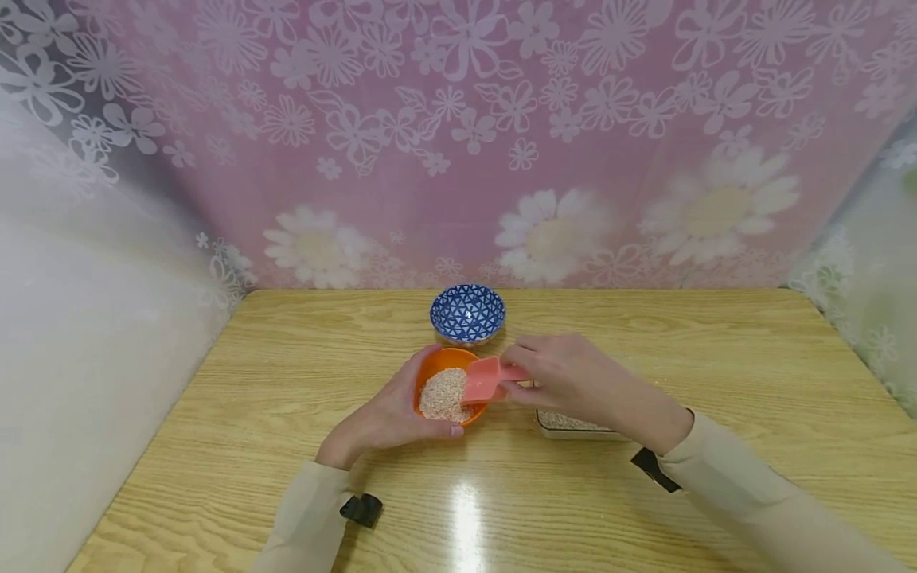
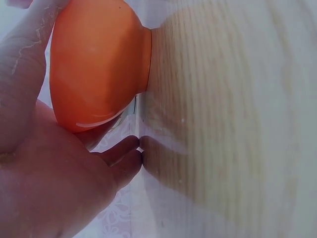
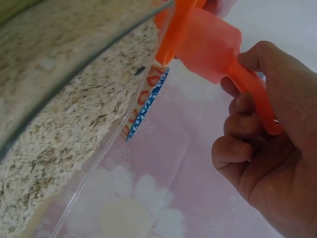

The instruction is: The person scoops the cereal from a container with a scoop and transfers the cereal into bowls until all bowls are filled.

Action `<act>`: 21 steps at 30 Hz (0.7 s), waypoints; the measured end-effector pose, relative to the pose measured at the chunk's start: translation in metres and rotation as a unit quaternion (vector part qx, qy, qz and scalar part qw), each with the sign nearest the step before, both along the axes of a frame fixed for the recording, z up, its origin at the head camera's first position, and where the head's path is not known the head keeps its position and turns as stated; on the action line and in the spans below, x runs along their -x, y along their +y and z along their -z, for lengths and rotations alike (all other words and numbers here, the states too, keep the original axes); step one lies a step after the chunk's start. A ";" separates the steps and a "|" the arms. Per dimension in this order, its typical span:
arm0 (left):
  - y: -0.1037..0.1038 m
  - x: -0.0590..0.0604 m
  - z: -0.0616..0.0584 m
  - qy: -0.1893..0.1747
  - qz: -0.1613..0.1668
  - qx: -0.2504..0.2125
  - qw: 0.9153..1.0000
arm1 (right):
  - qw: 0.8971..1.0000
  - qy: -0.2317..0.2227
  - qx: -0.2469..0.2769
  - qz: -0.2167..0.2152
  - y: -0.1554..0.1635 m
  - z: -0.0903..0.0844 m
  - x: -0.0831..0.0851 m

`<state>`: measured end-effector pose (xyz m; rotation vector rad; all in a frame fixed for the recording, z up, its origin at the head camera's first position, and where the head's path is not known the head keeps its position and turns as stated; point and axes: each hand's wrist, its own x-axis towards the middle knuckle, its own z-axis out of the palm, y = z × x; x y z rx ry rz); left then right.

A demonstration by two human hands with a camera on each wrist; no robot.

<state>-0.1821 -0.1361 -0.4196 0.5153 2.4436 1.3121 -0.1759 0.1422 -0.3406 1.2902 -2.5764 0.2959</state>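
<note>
An orange bowl [image 1: 450, 357] stands on the table with a heap of pale, oat-like flakes [image 1: 442, 395] in it. My left hand [image 1: 389, 411] holds it from the left, thumb on the near side and fingers round the far side. In the left wrist view, the lower fingertips rest at the tabletop beside the bowl's foot. My right hand [image 1: 566, 372] pinches the handle of a pink scoop [image 1: 484, 380]. The scoop's blade is tilted over the bowl's right rim, its mouth toward the flakes. Under my right forearm sits a clear-walled container [image 3: 89, 173] of similar flakes [image 3: 84, 124], partly hidden in the head view.
A blue-and-white patterned bowl [image 1: 467, 313] stands just behind the orange one. The wooden table [image 1: 286, 350] ends at a pink flowered backdrop [image 1: 430, 199]. Dark straps [image 1: 655, 469] are on both wrists.
</note>
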 end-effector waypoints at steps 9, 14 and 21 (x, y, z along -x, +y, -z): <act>0.001 0.000 -0.001 -0.007 -0.001 0.000 1.000 | 0.998 -0.050 -0.010 0.029 0.007 0.006 0.000; 0.001 0.000 0.000 -0.005 0.001 0.001 1.000 | 0.994 -0.089 -0.023 0.053 0.011 0.012 0.000; -0.002 0.000 -0.002 0.013 0.007 0.008 1.000 | 0.993 -0.100 0.031 0.058 0.025 0.012 -0.004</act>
